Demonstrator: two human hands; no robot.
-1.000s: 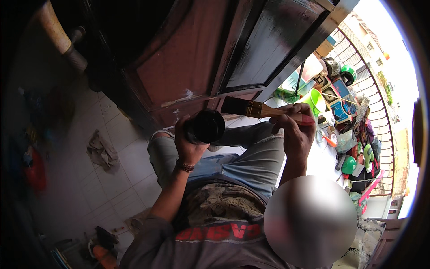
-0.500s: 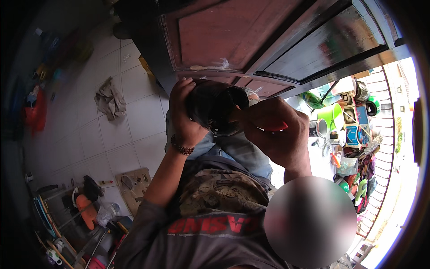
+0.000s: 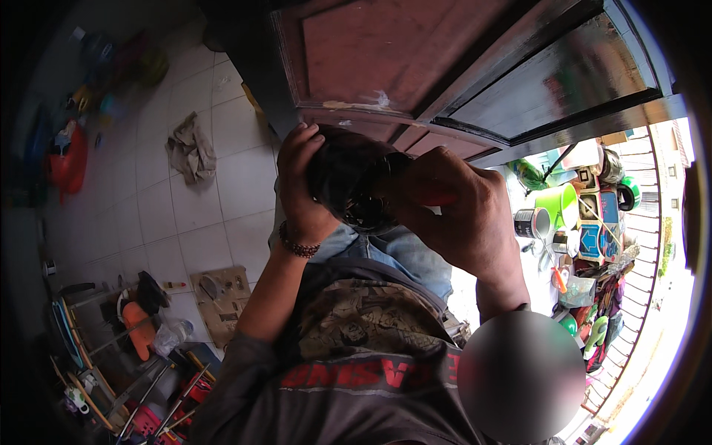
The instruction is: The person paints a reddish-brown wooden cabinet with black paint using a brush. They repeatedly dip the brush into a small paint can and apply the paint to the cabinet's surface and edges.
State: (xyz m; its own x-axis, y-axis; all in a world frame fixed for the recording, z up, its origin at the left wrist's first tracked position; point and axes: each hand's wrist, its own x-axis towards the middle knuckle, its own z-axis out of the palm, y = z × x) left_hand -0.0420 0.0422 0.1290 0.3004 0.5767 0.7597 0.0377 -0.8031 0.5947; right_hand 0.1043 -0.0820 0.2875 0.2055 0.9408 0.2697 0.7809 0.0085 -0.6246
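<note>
My left hand (image 3: 302, 189), with a beaded bracelet on the wrist, is wrapped round the side of a dark can (image 3: 340, 172) smeared with black paint. The can lies tilted, its mouth turned toward my right hand. My right hand (image 3: 466, 215) is closed on a paintbrush, whose red handle (image 3: 437, 196) shows between the fingers. The brush's bristle end is hidden at the can's mouth. Just beyond the can stands a wooden door (image 3: 378, 52), with reddish-brown panels on the left and a glossy black panel (image 3: 552, 81) on the right. Pale patches mark its reddish part.
A crumpled grey cloth (image 3: 191, 148) lies on the white tiles at left. Cardboard (image 3: 224, 297) and a rack of household things (image 3: 111, 348) are at lower left. On the right are a lime-green bucket (image 3: 556, 206), a paint tin (image 3: 531, 222), boxes and a metal railing (image 3: 656, 222).
My right hand has moved slightly over the can's mouth, and less of the red handle shows. My left hand keeps its hold on the can. The whole view has shifted a little.
</note>
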